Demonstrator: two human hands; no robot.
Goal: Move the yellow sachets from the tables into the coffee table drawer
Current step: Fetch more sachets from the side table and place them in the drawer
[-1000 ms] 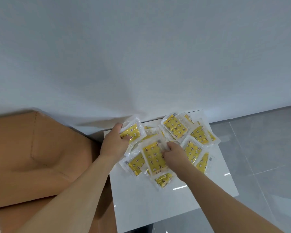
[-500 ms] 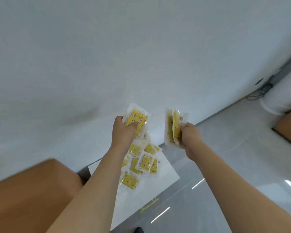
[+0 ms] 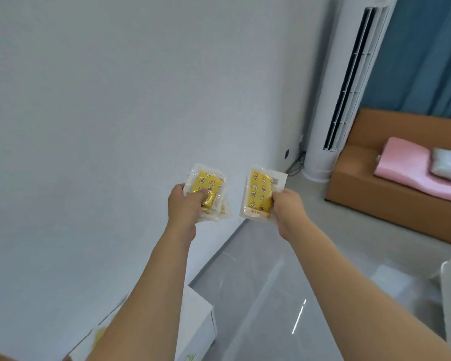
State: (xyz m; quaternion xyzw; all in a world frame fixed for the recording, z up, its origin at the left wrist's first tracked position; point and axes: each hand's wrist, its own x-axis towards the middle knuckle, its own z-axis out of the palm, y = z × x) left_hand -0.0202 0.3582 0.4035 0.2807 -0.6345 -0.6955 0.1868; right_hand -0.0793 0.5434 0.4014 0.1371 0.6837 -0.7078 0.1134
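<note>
Held up in mid-air, apart from any surface: two small bunches of yellow sachets, one per hand. Left hand (image 3: 184,204) curled round a left bunch of sachets (image 3: 207,194), thumb pressed across the front, at least two or three packets fanned behind one another, exact count unclear. Right hand (image 3: 288,204) pinching a right bunch of sachets (image 3: 258,195) by its right edge, fingers wrapped behind, thumb on the front; more than one packet there, number unclear. Each sachet: clear or whitish plastic wrapper with a sealed border, bright yellow inner panel printed with small stars, moons and round flower-like marks; a small grey printed patch at the upper right corner of the right-hand packet. Both bunches roughly upright, just beside each other, not touching.

Below and left of the left grip, partly hidden by the forearm: corner of a white table (image 3: 201,321) with a blurred glimpse of more yellow at its edge. Under both grips, a glossy grey tiled floor (image 3: 271,282). Behind, a plain pale wall (image 3: 115,100). Up and right of the right grip, a tall white standing air conditioner (image 3: 331,113), a blue curtain (image 3: 427,48), an orange-brown sofa (image 3: 391,194) with a pink pillow (image 3: 414,173) on it.
</note>
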